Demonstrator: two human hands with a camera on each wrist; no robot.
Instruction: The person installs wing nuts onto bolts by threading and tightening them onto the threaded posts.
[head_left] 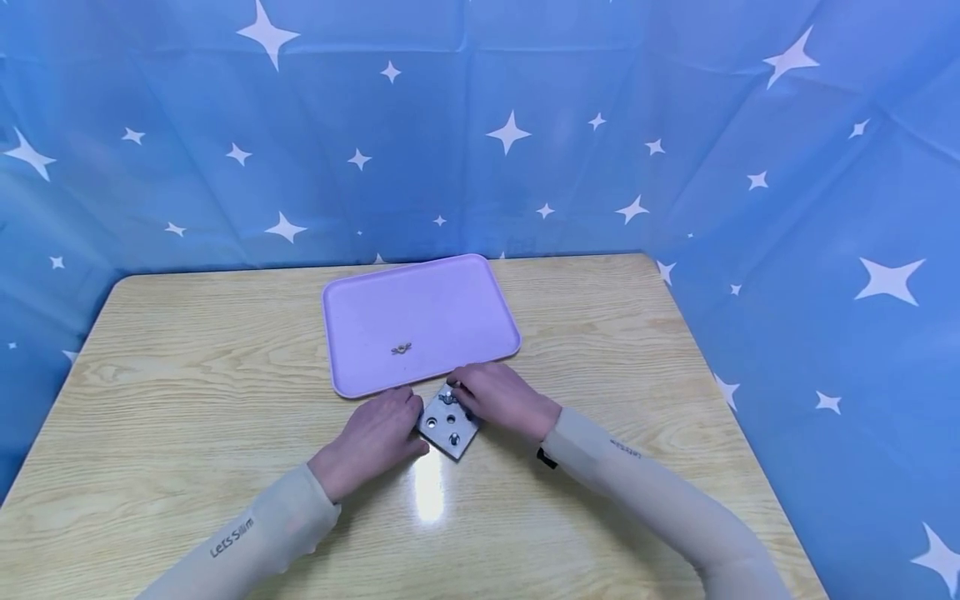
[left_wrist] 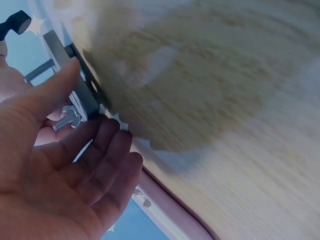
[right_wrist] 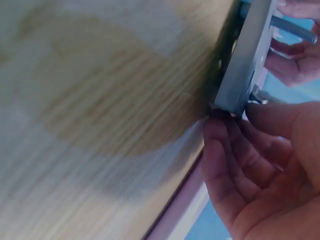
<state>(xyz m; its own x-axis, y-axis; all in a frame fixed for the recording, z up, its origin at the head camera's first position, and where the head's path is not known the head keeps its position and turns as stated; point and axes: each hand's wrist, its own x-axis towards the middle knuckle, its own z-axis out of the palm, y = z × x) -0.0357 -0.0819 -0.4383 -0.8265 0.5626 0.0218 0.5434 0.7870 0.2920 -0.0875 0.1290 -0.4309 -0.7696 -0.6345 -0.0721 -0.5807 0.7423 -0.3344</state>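
Observation:
A square metal plate (head_left: 441, 433) with several holes lies tilted between my two hands, just in front of the tray. My left hand (head_left: 381, 429) holds its left edge, the thumb along the side and the fingers around the far corner. At the opposite side, my right hand (head_left: 501, 398) pinches the plate between thumb and fingers. A bolt with a wing nut (left_wrist: 72, 115) on it stands up near the far corner, beside the right fingertips. Another bolt (left_wrist: 40, 71), bare-threaded, sticks up near the plate's front corner.
Behind the plate lies a shallow purple tray (head_left: 390, 304) with one loose wing nut (head_left: 401, 348) near its front edge. The wood-grain table (head_left: 210, 375) runs back to a blue star-patterned curtain (head_left: 450, 183). A black band (head_left: 547, 458) shows under the right sleeve.

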